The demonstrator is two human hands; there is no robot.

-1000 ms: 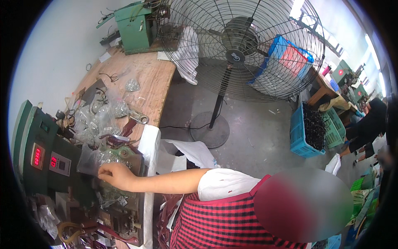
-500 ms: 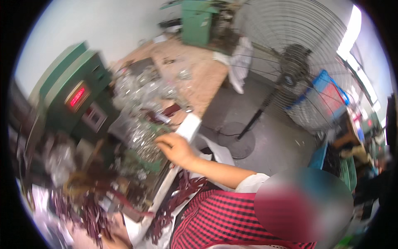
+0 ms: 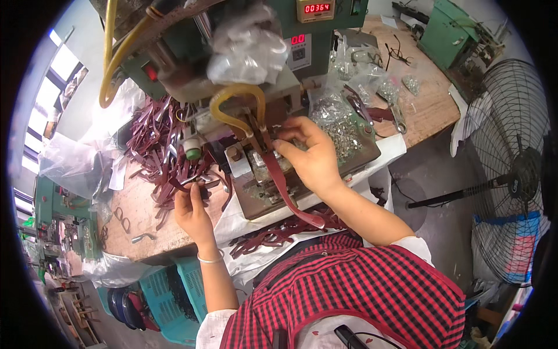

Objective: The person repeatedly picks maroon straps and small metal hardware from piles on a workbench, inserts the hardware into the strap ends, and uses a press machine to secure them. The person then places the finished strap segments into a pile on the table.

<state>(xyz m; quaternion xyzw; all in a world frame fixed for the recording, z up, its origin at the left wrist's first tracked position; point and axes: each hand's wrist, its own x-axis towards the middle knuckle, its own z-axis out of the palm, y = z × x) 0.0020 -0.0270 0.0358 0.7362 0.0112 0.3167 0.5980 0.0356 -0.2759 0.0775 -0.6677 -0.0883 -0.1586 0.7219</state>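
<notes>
Right hand (image 3: 311, 157) on maroon strap (image 3: 285, 189)

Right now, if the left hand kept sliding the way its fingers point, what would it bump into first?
Probably the pile of dark red strips. The left hand points up and away across the wooden bench, fingertips already at the pile's near edge. The green machine stands behind it, though depth is hard to judge.

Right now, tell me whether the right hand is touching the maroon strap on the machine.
Touching: the head view shows the right hand fingers pressed on the maroon strap.
</notes>
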